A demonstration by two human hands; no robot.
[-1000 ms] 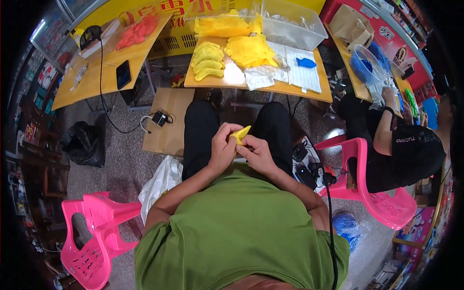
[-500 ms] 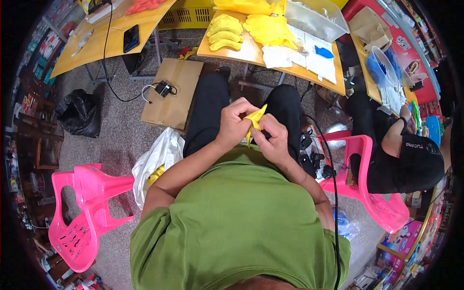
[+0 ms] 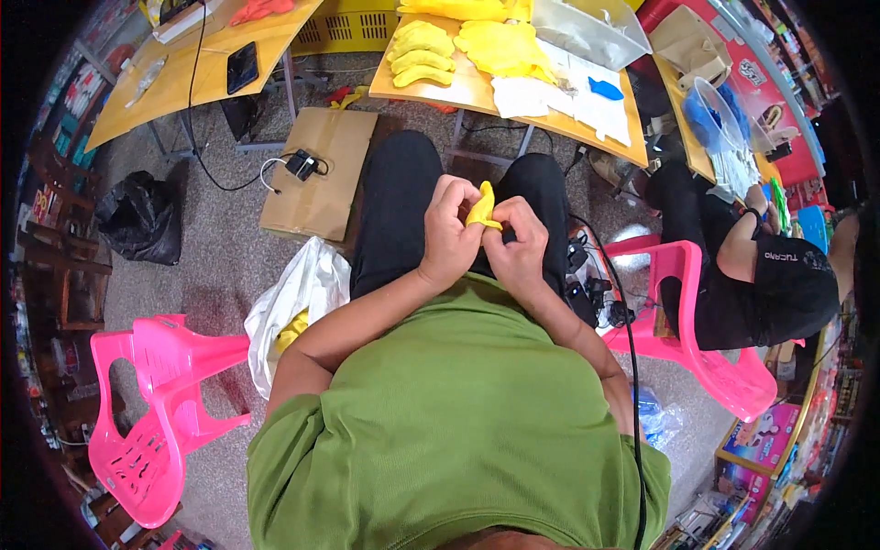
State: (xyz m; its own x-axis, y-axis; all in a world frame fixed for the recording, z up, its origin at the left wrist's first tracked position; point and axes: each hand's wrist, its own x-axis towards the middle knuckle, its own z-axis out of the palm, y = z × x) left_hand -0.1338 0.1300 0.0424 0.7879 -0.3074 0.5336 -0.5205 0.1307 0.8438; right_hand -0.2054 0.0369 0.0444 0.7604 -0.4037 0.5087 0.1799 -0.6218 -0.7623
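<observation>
Above my lap, both hands pinch a small soft yellow piece (image 3: 483, 207) that looks like thin, limp material. My left hand (image 3: 452, 227) grips its left side with bent fingers. Closed on its lower right edge is my right hand (image 3: 516, 240), thumb and fingertips together. The piece stands up between the fingertips in a narrow curved point, and part of it is hidden by the fingers. On the table ahead lie several banana-shaped yellow pieces (image 3: 422, 53) in a row, beside a pile of flat yellow pieces (image 3: 500, 48).
A clear plastic bin (image 3: 587, 35), white papers and a blue piece (image 3: 605, 89) share the front table. A white bag (image 3: 298, 302) with yellow inside stands left, near a pink chair (image 3: 174, 367). A cardboard sheet (image 3: 321, 174) lies ahead; a seated person (image 3: 779, 293) works at right.
The yellow piece has turned from a slanted, folded spread to an upright curved point. My hands have shifted slightly, and the whole view has moved a little.
</observation>
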